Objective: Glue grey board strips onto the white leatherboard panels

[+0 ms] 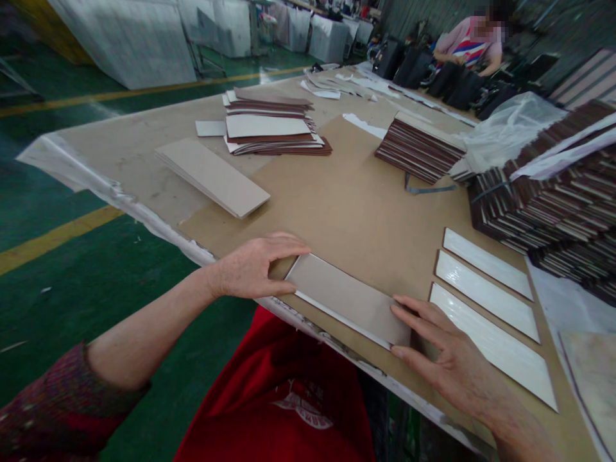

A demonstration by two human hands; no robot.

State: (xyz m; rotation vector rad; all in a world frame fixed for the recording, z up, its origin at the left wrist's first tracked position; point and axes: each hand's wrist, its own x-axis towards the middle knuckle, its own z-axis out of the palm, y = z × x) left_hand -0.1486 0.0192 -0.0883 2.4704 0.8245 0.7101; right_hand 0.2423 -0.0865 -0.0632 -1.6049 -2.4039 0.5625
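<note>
A light grey rectangular panel [349, 298] lies flat near the table's front edge, between my two hands. My left hand [262, 264] grips its left end, thumb at the near corner and fingers at the far corner. At the right end my right hand [440, 343] holds the panel, with thumb and fingertips on its corners. Three glossy white-coated strips, a far one [487, 263], a middle one [488, 294] and a near one [493, 343], lie to the right. Beyond my left hand rests a small stack of beige panels [214, 174].
A pile of white and brown panels [269, 125] sits farther back. At right are a leaning brown stack [418, 147], large piled dark-edged panels [568, 199] and clear plastic [514, 131]. A person [469, 45] works at the table's far side among black objects.
</note>
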